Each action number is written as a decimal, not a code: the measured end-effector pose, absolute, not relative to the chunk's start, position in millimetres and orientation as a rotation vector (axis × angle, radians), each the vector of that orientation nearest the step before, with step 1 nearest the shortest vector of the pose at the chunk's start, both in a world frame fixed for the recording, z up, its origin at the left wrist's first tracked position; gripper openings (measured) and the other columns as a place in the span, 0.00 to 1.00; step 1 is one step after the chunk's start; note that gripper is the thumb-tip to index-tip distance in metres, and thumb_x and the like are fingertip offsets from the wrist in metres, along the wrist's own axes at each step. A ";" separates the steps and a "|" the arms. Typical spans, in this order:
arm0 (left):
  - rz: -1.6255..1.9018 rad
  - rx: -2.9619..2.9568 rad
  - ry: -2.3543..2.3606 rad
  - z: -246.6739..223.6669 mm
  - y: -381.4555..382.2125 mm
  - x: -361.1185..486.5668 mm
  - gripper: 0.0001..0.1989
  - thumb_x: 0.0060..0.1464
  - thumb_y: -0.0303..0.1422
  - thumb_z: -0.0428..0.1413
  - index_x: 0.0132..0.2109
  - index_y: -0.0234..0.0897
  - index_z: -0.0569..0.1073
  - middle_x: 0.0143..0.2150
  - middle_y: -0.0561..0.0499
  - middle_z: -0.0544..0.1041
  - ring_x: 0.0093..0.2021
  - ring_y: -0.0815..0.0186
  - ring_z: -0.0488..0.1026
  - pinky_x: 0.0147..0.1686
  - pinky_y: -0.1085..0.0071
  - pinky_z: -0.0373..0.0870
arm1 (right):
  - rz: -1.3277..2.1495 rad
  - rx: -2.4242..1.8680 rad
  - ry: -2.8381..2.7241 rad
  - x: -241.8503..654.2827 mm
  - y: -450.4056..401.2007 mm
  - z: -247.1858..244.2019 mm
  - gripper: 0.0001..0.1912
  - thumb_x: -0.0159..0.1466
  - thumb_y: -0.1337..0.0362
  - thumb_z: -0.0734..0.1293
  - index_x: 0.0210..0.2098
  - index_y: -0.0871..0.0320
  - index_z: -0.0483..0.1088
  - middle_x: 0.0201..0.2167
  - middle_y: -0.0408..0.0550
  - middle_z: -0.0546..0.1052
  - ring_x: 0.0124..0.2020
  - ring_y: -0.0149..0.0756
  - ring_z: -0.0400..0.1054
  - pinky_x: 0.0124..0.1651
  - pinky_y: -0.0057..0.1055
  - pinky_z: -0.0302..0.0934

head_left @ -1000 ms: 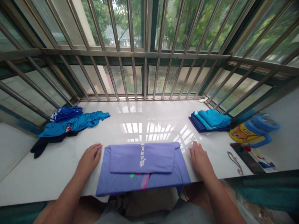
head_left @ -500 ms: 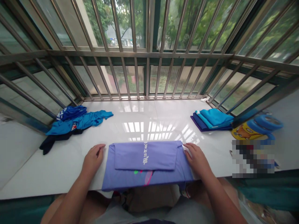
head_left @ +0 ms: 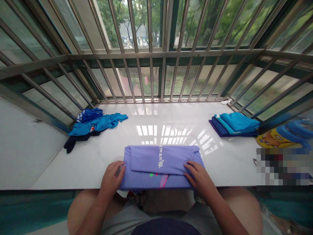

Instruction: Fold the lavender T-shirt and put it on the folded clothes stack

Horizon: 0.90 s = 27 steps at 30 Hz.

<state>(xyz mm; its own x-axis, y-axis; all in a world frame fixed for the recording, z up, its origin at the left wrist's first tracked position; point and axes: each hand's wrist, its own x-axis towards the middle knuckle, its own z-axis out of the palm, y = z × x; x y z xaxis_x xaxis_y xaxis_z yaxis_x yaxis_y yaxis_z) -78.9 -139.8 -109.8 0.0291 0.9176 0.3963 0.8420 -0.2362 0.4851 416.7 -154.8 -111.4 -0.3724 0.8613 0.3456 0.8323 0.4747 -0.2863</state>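
Observation:
A lavender T-shirt (head_left: 144, 160) lies on the white ledge in front of me, its upper part folded down into a flat band with white characters. Below the band show green and pink prints, and the lower edge hangs over the front of the ledge. My left hand (head_left: 112, 178) rests at the shirt's left edge, fingers bent, thumb apart from the index finger, nothing visible in its grasp. On the right part of the shirt lies my right hand (head_left: 201, 175), fingers spread over the band and the cloth below it.
Crumpled blue and dark clothes (head_left: 97, 125) lie at the left. Folded blue and navy clothes (head_left: 237, 125) are stacked at the right, beside a yellow and blue cup (head_left: 278, 137) and a blurred-out patch. Metal bars (head_left: 161, 78) and windows close off the back.
My view has shifted, so things sit further right in it. Both hands have come down toward me along the shirt's sides, and the right one now lies further in on the cloth.

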 end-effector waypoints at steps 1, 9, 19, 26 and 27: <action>0.978 2.207 1.842 -108.4 -142.3 -74.8 0.14 0.69 0.46 0.56 0.48 0.43 0.80 0.47 0.45 0.84 0.50 0.52 0.80 0.55 0.55 0.76 | 0.106 -1.404 -2.286 420.6 -154.5 -112.4 0.19 0.72 0.57 0.70 0.61 0.54 0.75 0.59 0.60 0.78 0.58 0.52 0.74 0.59 0.48 0.72; 0.806 2.193 1.856 -108.1 -136.0 -35.3 0.21 0.69 0.50 0.54 0.56 0.42 0.79 0.40 0.47 0.83 0.41 0.53 0.80 0.45 0.56 0.76 | 0.153 -1.501 -2.352 429.0 -151.1 -110.0 0.17 0.74 0.67 0.62 0.54 0.51 0.80 0.49 0.53 0.82 0.47 0.46 0.78 0.51 0.39 0.74; 0.798 2.182 1.697 -99.0 -143.2 -27.9 0.16 0.69 0.48 0.55 0.48 0.46 0.83 0.40 0.47 0.85 0.40 0.53 0.80 0.44 0.56 0.77 | 0.182 -1.514 -2.174 441.6 -157.2 -101.8 0.23 0.73 0.69 0.59 0.59 0.50 0.79 0.57 0.51 0.80 0.56 0.45 0.76 0.58 0.40 0.73; 0.721 2.125 1.691 -107.2 -158.3 -27.9 0.14 0.69 0.44 0.54 0.46 0.46 0.82 0.44 0.45 0.85 0.46 0.51 0.81 0.48 0.54 0.78 | 0.150 -1.498 -2.289 444.9 -164.3 -107.9 0.21 0.70 0.71 0.60 0.53 0.52 0.81 0.52 0.52 0.82 0.53 0.45 0.76 0.56 0.39 0.73; 0.738 2.125 1.693 -106.4 -157.6 -30.5 0.13 0.69 0.43 0.54 0.47 0.46 0.82 0.44 0.45 0.85 0.46 0.51 0.81 0.49 0.54 0.78 | 0.120 -1.498 -2.292 445.2 -163.9 -106.0 0.20 0.70 0.71 0.60 0.52 0.53 0.81 0.52 0.53 0.82 0.52 0.45 0.76 0.56 0.40 0.73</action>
<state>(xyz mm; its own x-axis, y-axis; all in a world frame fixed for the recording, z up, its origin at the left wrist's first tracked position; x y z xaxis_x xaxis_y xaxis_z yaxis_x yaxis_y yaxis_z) -30.5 -157.6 -106.4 0.1625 0.9677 0.1928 0.7997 -0.2436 0.5487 445.2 -163.9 -106.0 -0.3468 0.8950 0.2804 0.8607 0.4225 -0.2841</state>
